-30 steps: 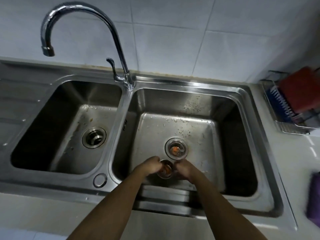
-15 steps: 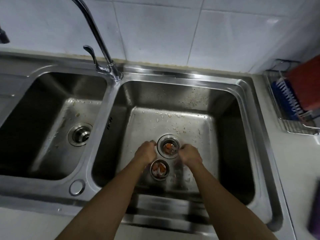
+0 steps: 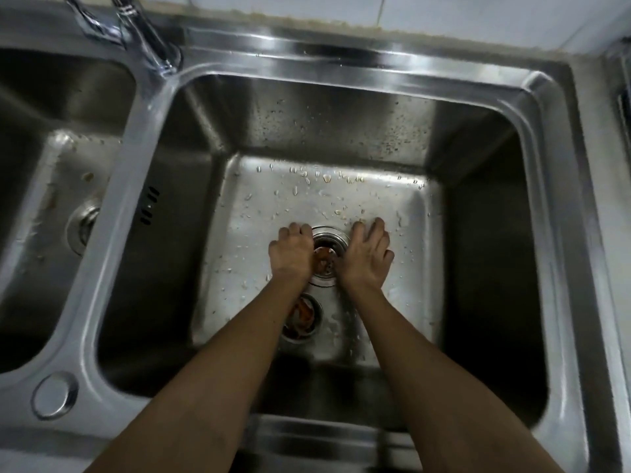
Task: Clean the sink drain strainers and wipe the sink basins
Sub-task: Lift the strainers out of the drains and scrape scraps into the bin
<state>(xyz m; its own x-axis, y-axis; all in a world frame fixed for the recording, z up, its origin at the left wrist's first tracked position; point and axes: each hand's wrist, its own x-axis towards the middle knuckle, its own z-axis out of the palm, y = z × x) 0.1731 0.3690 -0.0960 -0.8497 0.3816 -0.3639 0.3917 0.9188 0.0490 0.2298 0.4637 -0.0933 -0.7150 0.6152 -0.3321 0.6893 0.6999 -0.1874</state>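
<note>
Both my hands are down in the right basin (image 3: 341, 124), on either side of its drain (image 3: 328, 259), which holds orange food scraps. My left hand (image 3: 291, 256) sits at the drain's left rim with its fingers curled under; nothing shows in it. My right hand (image 3: 368, 256) rests at the right rim, its fingers stretched forward onto the basin floor. A removed strainer basket (image 3: 305, 319) full of orange scraps lies on the floor just in front of the drain, partly hidden by my left forearm.
Rice grains and food bits (image 3: 307, 180) are scattered over the basin floor and back wall. The left basin (image 3: 51, 158) with its own drain strainer (image 3: 82, 227) is at the left edge. The faucet base (image 3: 153, 52) stands behind the divider, and a round cap (image 3: 54, 394) sits near the front left.
My head has come closer and lower over the right basin. Both hands moved forward from the strainer basket to the drain's rim, and my right hand's fingers have straightened.
</note>
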